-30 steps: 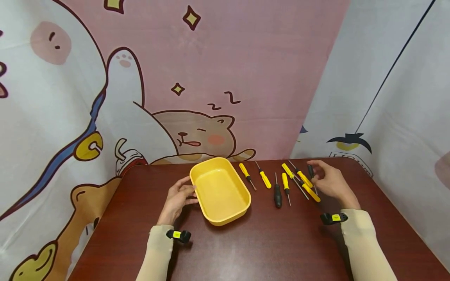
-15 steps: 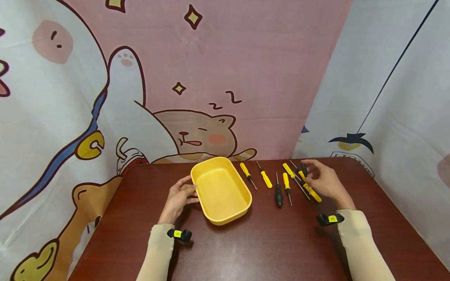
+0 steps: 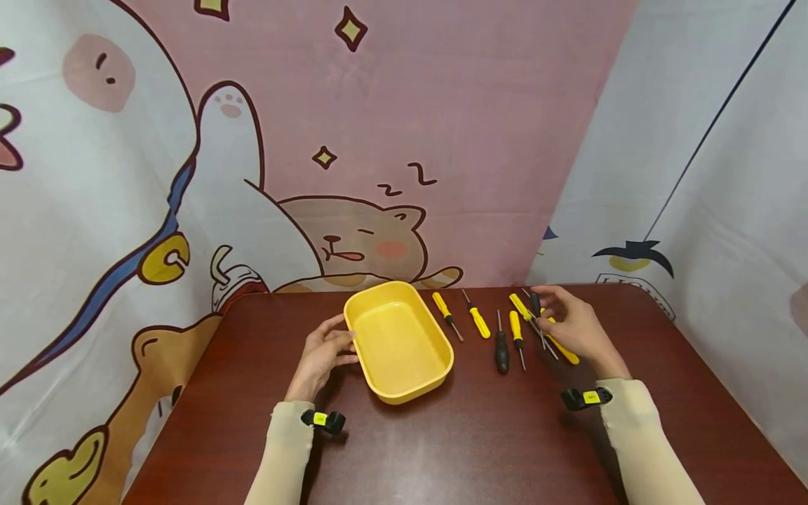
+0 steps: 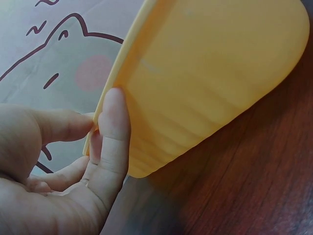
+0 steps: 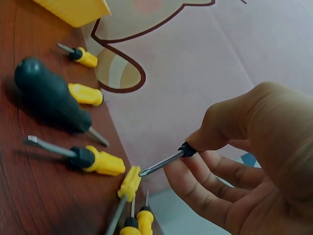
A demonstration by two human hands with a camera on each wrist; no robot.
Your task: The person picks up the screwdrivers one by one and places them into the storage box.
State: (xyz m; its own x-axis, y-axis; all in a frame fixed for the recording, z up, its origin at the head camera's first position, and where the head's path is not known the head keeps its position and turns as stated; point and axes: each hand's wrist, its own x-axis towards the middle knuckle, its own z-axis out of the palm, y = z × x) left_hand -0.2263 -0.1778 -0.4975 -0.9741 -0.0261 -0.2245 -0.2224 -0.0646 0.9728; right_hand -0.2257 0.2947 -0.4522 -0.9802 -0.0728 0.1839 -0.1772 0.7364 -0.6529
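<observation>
My left hand (image 3: 320, 359) holds the left side of a yellow plastic bin (image 3: 398, 344), thumb and fingers pinching its wall (image 4: 161, 98) in the left wrist view. Nothing lies inside the bin. Over at the right, my right hand (image 3: 571, 326) pinches a small black-handled screwdriver (image 3: 536, 304) with its shaft pointing down. In the right wrist view, the metal shaft (image 5: 164, 163) sticks out from the fingertips; most of the handle is hidden by them. Beneath it lie overlapping yellow screwdrivers (image 3: 566, 351), partly covered by the hand in the head view.
Between bin and right hand lie a black screwdriver (image 3: 501, 354) and loose yellow screwdrivers, one (image 3: 442, 306) close to the bin, another (image 3: 478, 321) beside it, and a third (image 3: 515, 326) nearer the pile. A printed cloth (image 3: 492, 140) hangs behind the brown table (image 3: 442, 456).
My right hand has moved left with the black-handled screwdriver, from the pile's right side to above it. The left hand and bin have stayed in place.
</observation>
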